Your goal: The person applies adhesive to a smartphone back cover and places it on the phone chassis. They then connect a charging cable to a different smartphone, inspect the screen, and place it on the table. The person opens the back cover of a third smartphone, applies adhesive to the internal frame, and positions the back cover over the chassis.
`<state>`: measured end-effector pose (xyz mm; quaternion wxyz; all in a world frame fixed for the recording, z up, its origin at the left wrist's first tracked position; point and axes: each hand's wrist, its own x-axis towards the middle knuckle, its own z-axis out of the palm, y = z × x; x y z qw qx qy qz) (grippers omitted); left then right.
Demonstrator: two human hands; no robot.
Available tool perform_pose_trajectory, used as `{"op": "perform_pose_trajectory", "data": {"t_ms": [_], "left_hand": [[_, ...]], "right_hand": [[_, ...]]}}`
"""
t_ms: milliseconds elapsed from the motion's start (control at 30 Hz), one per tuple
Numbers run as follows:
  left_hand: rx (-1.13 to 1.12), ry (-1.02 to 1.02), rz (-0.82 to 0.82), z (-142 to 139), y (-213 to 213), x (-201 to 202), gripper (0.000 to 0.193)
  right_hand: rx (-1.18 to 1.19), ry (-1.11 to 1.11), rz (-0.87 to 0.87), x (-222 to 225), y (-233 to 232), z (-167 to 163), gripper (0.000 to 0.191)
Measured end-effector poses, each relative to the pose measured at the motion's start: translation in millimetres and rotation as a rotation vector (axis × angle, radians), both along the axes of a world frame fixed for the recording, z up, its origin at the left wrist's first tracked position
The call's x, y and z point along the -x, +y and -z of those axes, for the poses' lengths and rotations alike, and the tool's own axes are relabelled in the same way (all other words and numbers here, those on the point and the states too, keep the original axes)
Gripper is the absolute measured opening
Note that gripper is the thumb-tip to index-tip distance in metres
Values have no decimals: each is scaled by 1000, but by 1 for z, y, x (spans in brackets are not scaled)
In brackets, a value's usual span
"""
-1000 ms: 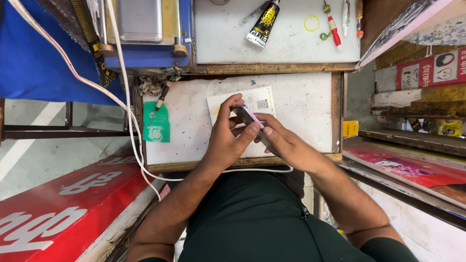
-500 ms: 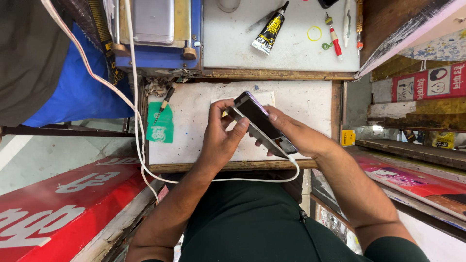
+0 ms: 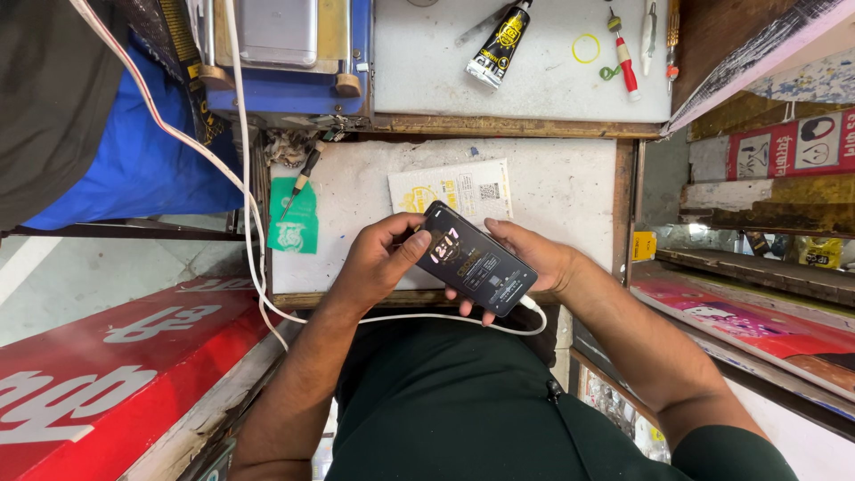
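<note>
Above bench edge, left hand and right hand grasp lit phone.

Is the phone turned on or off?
On. The phone screen glows with a clock and icons. The left hand and right hand hold it, a white cable plugged in.

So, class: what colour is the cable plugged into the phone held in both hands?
White cable, clearest in the head view.

Scuffed white workbench, yellow-white printed card, green sticker sheet, small screwdriver lying on it
</note>
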<state>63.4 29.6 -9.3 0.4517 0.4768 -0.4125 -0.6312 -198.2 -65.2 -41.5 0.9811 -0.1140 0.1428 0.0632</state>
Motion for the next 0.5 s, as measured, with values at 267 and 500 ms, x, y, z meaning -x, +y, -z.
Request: {"op": "perform_pose_trajectory", "data": {"t_ms": [267,500], "left_hand": [[-68,68,-171,5,11,-5,34],[-80,241,-498,-1,17,-32,26]], "right_hand": [[50,13,-8,11,-6,-5,91],[167,-203,27,47,7,-35,91]]}}
